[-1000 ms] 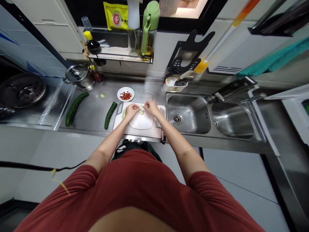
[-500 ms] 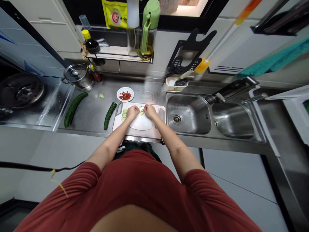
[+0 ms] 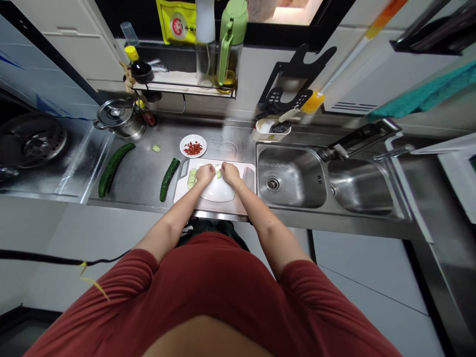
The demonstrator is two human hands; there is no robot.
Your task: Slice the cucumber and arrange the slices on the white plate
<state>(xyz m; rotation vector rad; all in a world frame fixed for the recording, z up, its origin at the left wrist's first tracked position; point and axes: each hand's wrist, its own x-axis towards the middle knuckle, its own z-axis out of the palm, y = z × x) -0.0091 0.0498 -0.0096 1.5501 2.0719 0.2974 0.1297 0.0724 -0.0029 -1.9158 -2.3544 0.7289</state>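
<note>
A white plate [image 3: 217, 192] rests on the white cutting board [image 3: 241, 203]. My left hand [image 3: 206, 173] and my right hand [image 3: 230, 172] meet over the plate's far part, both with fingers pinched. Between their fingertips pale green cucumber slices [image 3: 218, 173] show; the fingers partly cover them. A row of overlapping cucumber slices [image 3: 192, 179] lies on the board left of my left hand. To the right of my right hand, the broad blade of a knife [image 3: 249, 177] lies flat on the board. A cut cucumber [image 3: 169, 179] is just left of the board.
Behind the board stands a white dish [image 3: 203, 140] of chopped red pieces. A whole cucumber [image 3: 114, 168] and a loose cucumber slice [image 3: 156, 148] lie leftward, near a lidded steel pot [image 3: 122, 121]. The double sink [image 3: 292, 193] adjoins the board's right side.
Both hands stay over the plate with almost no movement. The view shifts very slightly.
</note>
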